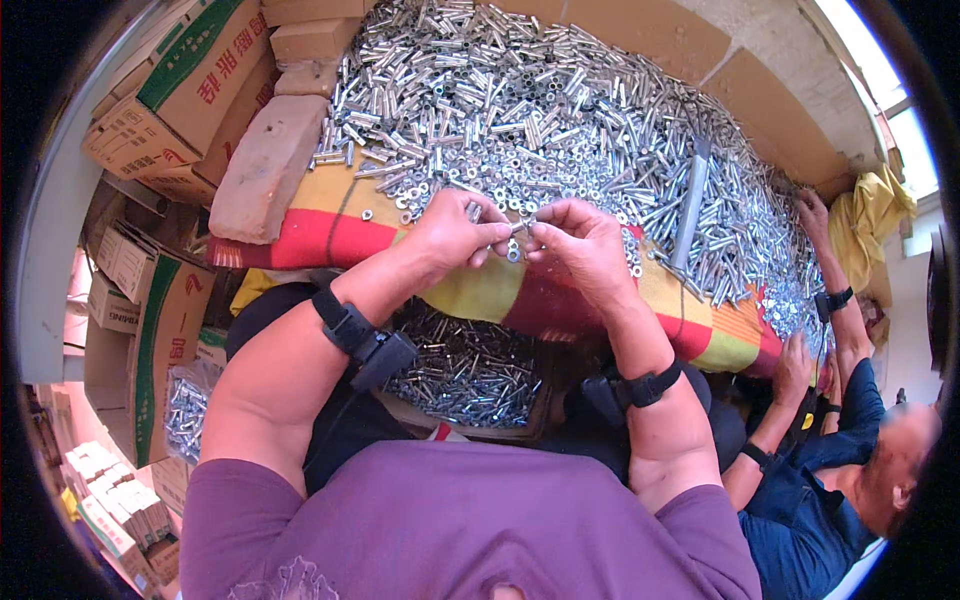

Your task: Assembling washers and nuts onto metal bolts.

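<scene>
My left hand (452, 232) is closed over the near edge of a metal heap, and a silver expansion bolt (518, 227) points out of its fingertips to the right. A short metal tube (473, 211) shows between the same hand's fingers. Thumb and forefinger of my right hand (590, 258) pinch at the bolt's right end; the small part there is mostly hidden. Loose nuts and washers (513, 250) lie just below the fingertips. Beyond both hands spreads the heap of metal sleeves (540, 100), with nuts and washers along its near side.
A checked cloth (330, 238) lies under the heap, with bricks (268, 165) at its left. A grey metal bar (690, 205) rests on the bolts. Below is a box of bolts (465, 380). Cartons (185, 90) stand left. A co-worker (820, 490) reaches in at right.
</scene>
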